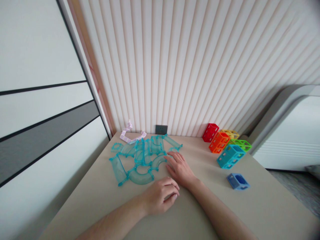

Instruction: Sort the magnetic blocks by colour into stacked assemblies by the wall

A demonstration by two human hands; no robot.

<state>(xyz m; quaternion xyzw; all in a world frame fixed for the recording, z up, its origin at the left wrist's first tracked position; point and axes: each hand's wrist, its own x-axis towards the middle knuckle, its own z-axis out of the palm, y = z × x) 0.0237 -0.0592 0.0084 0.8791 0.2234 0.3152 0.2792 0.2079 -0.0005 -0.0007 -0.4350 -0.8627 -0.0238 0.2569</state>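
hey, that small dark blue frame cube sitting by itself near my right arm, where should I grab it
Pinch the small dark blue open-frame plastic cube across its two outer side walls, coming from above with the right hand. It probably lifts cleanly: it rests apart from the coloured cubes, so both sides are free.

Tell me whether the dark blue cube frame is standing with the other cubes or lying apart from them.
Apart. The dark blue cube frame lies alone on the table, tilted, nearer the person than the row of coloured cubes.

Non-handled items on the beige table (262,206)

You see red (210,132), orange (219,142), yellow (230,133), green (240,145) and teal (231,156) lattice cubes clustered far right; a blue cube (238,181) lies apart; a lilac track piece (131,135) sits by the wall socket (161,129).
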